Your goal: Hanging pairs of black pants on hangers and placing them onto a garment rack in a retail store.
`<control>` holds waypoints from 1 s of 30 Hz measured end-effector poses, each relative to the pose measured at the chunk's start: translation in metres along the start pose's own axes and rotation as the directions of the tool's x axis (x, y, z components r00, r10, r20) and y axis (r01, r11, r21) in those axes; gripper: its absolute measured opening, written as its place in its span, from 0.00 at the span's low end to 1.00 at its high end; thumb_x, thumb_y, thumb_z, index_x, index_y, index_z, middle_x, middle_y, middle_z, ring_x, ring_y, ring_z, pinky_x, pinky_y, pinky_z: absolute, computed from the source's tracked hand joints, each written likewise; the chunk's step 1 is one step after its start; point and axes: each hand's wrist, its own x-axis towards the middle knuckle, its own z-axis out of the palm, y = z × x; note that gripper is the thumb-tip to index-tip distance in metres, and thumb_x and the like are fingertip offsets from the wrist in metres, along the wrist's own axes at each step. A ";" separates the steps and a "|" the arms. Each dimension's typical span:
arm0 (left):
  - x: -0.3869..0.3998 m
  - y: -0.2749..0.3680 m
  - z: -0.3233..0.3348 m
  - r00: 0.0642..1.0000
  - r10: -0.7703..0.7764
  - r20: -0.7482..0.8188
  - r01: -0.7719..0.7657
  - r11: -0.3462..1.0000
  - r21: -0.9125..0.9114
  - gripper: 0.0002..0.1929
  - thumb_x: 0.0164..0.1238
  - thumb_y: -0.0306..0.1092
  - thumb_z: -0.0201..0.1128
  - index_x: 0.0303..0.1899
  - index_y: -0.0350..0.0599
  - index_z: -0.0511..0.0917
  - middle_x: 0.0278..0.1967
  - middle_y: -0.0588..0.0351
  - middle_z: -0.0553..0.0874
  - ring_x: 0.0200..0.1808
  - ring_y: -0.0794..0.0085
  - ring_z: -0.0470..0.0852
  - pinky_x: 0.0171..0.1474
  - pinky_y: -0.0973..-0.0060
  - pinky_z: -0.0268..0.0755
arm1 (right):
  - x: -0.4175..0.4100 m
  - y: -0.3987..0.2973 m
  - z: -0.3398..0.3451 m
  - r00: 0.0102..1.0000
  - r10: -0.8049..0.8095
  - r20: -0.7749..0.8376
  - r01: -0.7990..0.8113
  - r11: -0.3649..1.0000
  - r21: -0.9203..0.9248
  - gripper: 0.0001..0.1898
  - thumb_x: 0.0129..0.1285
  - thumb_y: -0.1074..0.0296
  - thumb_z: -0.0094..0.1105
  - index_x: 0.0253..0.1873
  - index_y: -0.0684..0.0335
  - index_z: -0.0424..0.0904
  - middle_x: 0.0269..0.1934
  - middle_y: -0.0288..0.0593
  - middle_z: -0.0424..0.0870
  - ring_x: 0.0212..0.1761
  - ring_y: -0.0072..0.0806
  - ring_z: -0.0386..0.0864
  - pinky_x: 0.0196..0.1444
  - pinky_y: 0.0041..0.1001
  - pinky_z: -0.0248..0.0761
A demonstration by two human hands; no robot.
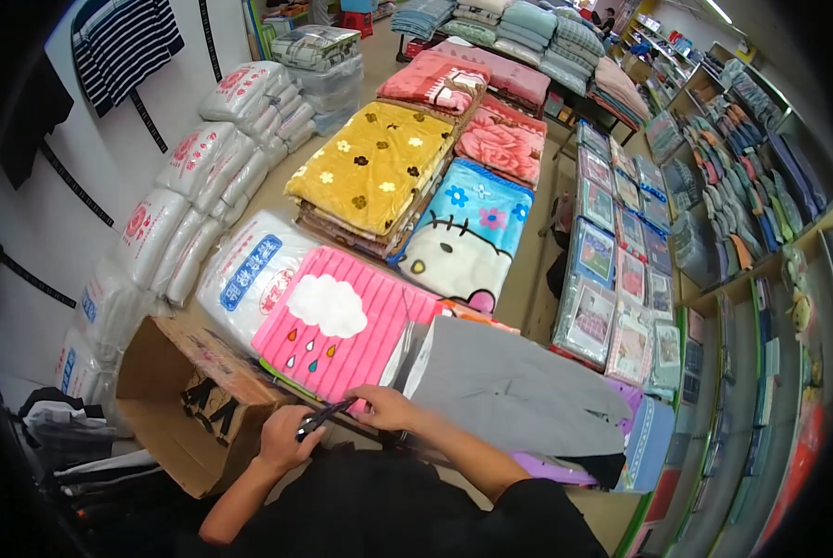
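Just in front of my body, my left hand [289,439] grips a dark clothes hanger with clips [322,418], its fingers closed round the shiny metal part. My right hand [381,408] pinches the other end of that hanger, close to the edge of the pink striped blanket [347,317] with a white cloud and coloured drops. Grey fabric [521,383], perhaps a garment, lies spread to the right, over other folded textiles. An open cardboard box [249,411] with several dark clip hangers [211,404] inside stands at the left.
Plastic-wrapped bundles [151,230] are stacked along the left wall. Beyond the pink blanket lie a yellow flowered blanket [375,164] and a blue cartoon blanket [465,230]. Packaged bedding [591,314] and shelves [737,335] line the right side. Dark clothes hang at lower left.
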 end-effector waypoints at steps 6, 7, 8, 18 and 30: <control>0.020 0.019 0.020 0.999 -0.044 0.023 0.042 0.996 0.077 0.16 0.62 0.38 0.76 0.45 0.41 0.83 0.37 0.47 0.86 0.39 0.48 0.85 0.44 0.57 0.78 | -0.044 0.140 -0.008 0.920 0.389 -0.044 -0.391 0.916 -0.086 0.17 0.70 0.55 0.63 0.53 0.62 0.87 0.44 0.54 0.91 0.47 0.50 0.89 0.53 0.43 0.82; 0.021 0.020 0.023 0.998 -0.064 0.024 0.062 0.995 0.081 0.16 0.62 0.39 0.76 0.45 0.41 0.83 0.37 0.47 0.86 0.39 0.48 0.85 0.44 0.57 0.78 | -0.054 0.154 -0.009 0.886 0.462 -0.043 -0.463 0.886 -0.029 0.17 0.70 0.54 0.63 0.51 0.61 0.88 0.42 0.54 0.91 0.48 0.52 0.89 0.53 0.45 0.81; 0.021 0.019 0.024 0.996 -0.083 0.038 0.079 0.993 0.088 0.16 0.63 0.40 0.76 0.45 0.42 0.83 0.38 0.47 0.86 0.39 0.48 0.86 0.44 0.57 0.78 | -0.064 0.170 -0.005 0.888 0.457 -0.042 -0.458 0.888 -0.035 0.17 0.70 0.54 0.63 0.51 0.61 0.88 0.42 0.54 0.91 0.48 0.52 0.89 0.53 0.45 0.81; 0.027 0.024 0.036 0.997 -0.080 0.003 0.080 0.995 0.065 0.16 0.63 0.40 0.77 0.45 0.42 0.83 0.38 0.48 0.87 0.39 0.50 0.87 0.44 0.58 0.79 | -0.135 0.262 0.067 0.814 0.571 0.105 -0.542 0.813 -0.213 0.19 0.67 0.51 0.60 0.50 0.60 0.88 0.46 0.58 0.91 0.50 0.58 0.88 0.55 0.49 0.80; 0.023 0.012 0.033 0.999 -0.039 0.002 0.039 0.999 0.019 0.16 0.62 0.40 0.77 0.45 0.42 0.84 0.38 0.48 0.88 0.39 0.51 0.88 0.43 0.59 0.80 | -0.194 0.304 0.067 0.587 0.808 0.052 -0.808 0.588 -0.027 0.18 0.68 0.56 0.60 0.49 0.65 0.88 0.40 0.50 0.93 0.37 0.40 0.92 0.47 0.39 0.83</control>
